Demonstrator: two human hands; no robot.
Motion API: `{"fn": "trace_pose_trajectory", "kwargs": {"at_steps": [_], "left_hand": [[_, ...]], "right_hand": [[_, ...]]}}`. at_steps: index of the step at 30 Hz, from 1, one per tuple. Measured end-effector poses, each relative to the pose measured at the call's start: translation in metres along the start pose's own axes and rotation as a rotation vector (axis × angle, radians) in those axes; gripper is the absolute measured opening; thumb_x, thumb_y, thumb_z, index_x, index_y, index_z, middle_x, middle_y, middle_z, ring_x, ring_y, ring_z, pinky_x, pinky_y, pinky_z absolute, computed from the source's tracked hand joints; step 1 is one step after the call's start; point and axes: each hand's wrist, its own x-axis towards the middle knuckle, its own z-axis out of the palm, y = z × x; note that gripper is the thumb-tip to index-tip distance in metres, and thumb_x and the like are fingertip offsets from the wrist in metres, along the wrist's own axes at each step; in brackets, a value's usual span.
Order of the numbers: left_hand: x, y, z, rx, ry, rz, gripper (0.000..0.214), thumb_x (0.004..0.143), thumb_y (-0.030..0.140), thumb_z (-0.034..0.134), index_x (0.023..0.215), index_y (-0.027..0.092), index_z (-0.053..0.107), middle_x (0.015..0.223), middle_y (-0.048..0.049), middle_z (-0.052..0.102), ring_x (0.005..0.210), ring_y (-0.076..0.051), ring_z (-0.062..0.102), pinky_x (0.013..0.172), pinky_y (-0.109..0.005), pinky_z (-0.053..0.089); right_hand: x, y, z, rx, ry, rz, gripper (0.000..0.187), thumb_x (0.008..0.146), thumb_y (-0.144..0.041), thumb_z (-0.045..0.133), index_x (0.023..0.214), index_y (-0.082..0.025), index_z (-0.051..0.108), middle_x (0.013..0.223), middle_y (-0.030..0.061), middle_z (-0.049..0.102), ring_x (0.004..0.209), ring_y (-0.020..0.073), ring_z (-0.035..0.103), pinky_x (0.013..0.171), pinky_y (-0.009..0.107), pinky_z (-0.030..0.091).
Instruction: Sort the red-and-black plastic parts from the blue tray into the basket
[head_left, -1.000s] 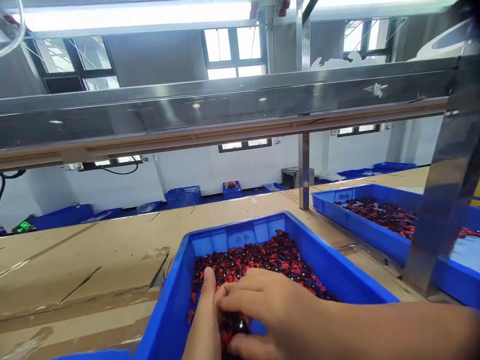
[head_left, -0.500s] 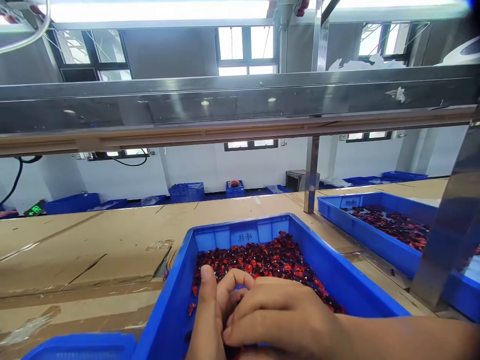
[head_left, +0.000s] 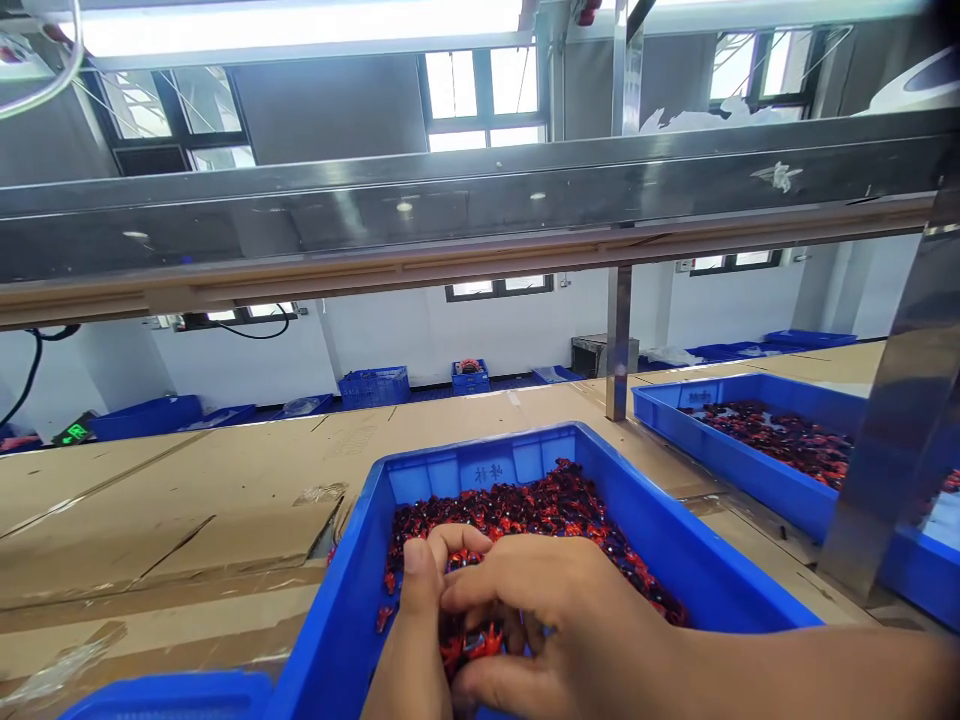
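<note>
A blue plastic bin (head_left: 652,535) stands right in front of me on a cardboard-covered table, filled with small red and black pieces (head_left: 540,510). Both hands are down in its near end. My left hand (head_left: 412,630) has its thumb up and its fingers curled around a few of the pieces. My right hand (head_left: 555,620) reaches in from the right, fingers bent and pinching red pieces against the left hand.
A second blue bin (head_left: 750,465) of the same pieces sits to the right, behind a steel post (head_left: 889,450). A steel shelf beam (head_left: 480,210) crosses overhead. Another blue bin's rim (head_left: 172,695) shows at lower left. Blue crates line the far wall.
The view shifted slightly. My fingers have worked among the pieces; red pieces now show between the two hands, where they were covered before.
</note>
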Motion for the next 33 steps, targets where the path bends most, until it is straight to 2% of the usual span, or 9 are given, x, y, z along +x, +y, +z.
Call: {"fn": "trace_pose_trajectory", "kwargs": {"at_steps": [3,9,13,16,20,24,26,28,33], "left_hand": [[0.001,-0.002,-0.004,0.062,-0.008,0.085,0.073,0.069,0.083,0.054,0.106,0.02,0.057,0.057,0.0021,0.056,0.054,-0.016,0.054,0.052,-0.024,0.039],[-0.005,-0.003,0.004,0.101,-0.015,0.088,0.09,0.06,0.086,0.057,0.122,0.022,0.047,0.06,0.0016,0.058,0.055,-0.016,0.053,0.051,-0.024,0.037],[-0.011,0.008,0.013,0.147,-0.007,-0.127,0.064,0.074,0.082,0.047,0.094,0.022,0.055,0.047,0.0047,0.048,0.039,-0.011,0.041,0.039,-0.019,0.025],[-0.01,0.015,0.014,0.127,-0.075,-0.253,0.058,0.08,0.079,0.042,0.071,0.021,0.046,0.039,0.008,0.035,0.03,-0.006,0.022,0.033,-0.017,0.014],[-0.006,0.016,0.012,0.057,-0.125,-0.188,0.049,0.081,0.069,0.055,0.074,0.022,0.041,0.042,0.0119,0.031,0.031,-0.003,0.013,0.029,-0.014,0.015],[-0.001,0.013,0.005,0.005,-0.15,-0.057,0.043,0.081,0.063,0.06,0.08,0.022,0.046,0.048,0.0126,0.03,0.034,-0.001,0.012,0.03,-0.01,0.02],[0.0,0.012,0.0,-0.031,-0.201,0.003,0.039,0.08,0.06,0.064,0.082,0.023,0.051,0.046,0.0127,0.031,0.033,0.0,0.011,0.031,-0.009,0.02],[0.002,0.01,-0.004,-0.094,-0.25,0.053,0.037,0.073,0.055,0.072,0.08,0.024,0.054,0.047,0.0121,0.037,0.033,0.001,0.012,0.033,-0.008,0.02],[-0.001,0.01,-0.001,-0.185,-0.282,0.13,0.033,0.066,0.048,0.081,0.075,0.021,0.063,0.06,0.0085,0.045,0.038,0.003,0.016,0.036,-0.009,0.014]], "right_hand": [[0.001,-0.004,-0.002,0.066,-0.02,0.019,0.035,0.064,-0.005,0.083,0.094,-0.021,0.075,0.082,-0.0014,0.073,0.076,0.0141,0.068,0.071,0.019,0.051],[-0.001,-0.007,-0.003,0.069,-0.042,0.189,0.025,0.062,-0.009,0.081,0.083,-0.02,0.073,0.073,-0.0036,0.069,0.058,0.0106,0.06,0.053,0.018,0.047],[0.002,-0.006,-0.015,-0.012,0.007,-0.054,0.025,0.073,-0.01,0.076,0.096,-0.017,0.07,0.084,0.0009,0.07,0.072,0.0123,0.065,0.066,0.019,0.051],[0.006,-0.004,-0.029,-0.184,0.072,-0.191,0.024,0.084,-0.011,0.068,0.107,-0.016,0.067,0.091,0.0045,0.07,0.082,0.0149,0.065,0.075,0.023,0.051],[0.009,0.001,-0.038,-0.255,0.08,-0.214,0.022,0.087,-0.012,0.066,0.108,-0.017,0.066,0.092,0.0054,0.069,0.083,0.0153,0.066,0.075,0.024,0.053],[0.007,-0.001,-0.039,-0.23,0.168,-0.212,0.047,0.084,-0.025,0.075,0.126,-0.02,0.053,0.098,0.0023,0.074,0.085,0.0135,0.07,0.079,0.019,0.053],[0.006,-0.004,-0.04,-0.252,0.218,-0.247,0.041,0.084,-0.036,0.074,0.118,-0.021,0.055,0.095,0.0001,0.076,0.08,0.0124,0.072,0.076,0.016,0.053],[0.005,-0.004,-0.042,-0.324,0.241,-0.326,0.027,0.089,-0.046,0.065,0.099,-0.022,0.06,0.083,-0.0019,0.075,0.071,0.0121,0.072,0.068,0.017,0.051],[0.005,0.003,-0.036,-0.404,0.224,-0.453,0.05,0.094,-0.063,0.042,0.071,-0.022,0.057,0.052,-0.0061,0.062,0.04,0.0085,0.057,0.043,0.023,0.035]]}}
